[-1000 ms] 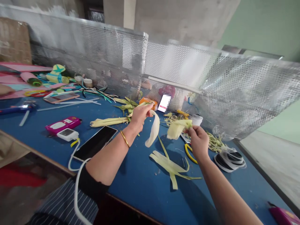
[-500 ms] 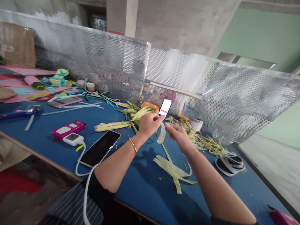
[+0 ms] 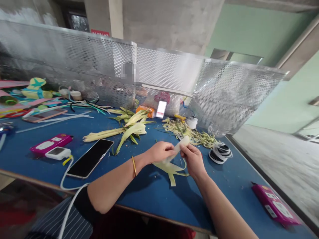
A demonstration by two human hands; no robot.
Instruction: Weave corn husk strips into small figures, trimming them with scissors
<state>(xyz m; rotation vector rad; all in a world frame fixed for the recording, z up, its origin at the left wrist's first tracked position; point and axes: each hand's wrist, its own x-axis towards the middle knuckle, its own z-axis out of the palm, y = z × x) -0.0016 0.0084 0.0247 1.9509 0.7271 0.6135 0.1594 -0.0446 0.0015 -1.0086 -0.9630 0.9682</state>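
Note:
A pale strip of corn husk stretches between my hands above the blue table. At its lower left end my left hand pinches it, a gold bangle on the wrist. My right hand has the upper end between thumb and fingers. Beneath them lie several flat husk strips, partly hidden by my left hand. Beyond my left hand rests a bunch of whole corn husks, its leaves spread toward me. Shredded husk bits form a loose pile past my right hand.
A phone, a magenta packet and a white corded device lie at left. A wound coil of white cord and another magenta packet are at right. A perforated metal screen closes the back edge.
My hands have come down nearer the table over the flat strips, now with the husk strip drawn out between them. The whole husks have come away from my left hand. The view has turned right.

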